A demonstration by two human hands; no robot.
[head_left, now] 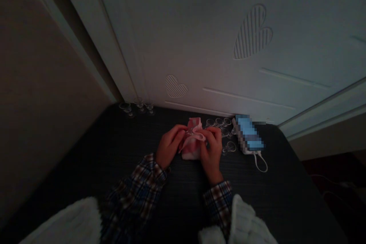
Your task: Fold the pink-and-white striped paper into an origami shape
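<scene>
White panelling stands behind a dark counter. On it, a pink cloth lies between the left hand and right hand; both hands' fingers pinch its folds from either side. It looks light, soft and floppy, hard to damage, and best held by its edges. Clear glasses stand at far left, others beside the right hand, near a phone; any contents are too dim to tell.
</scene>
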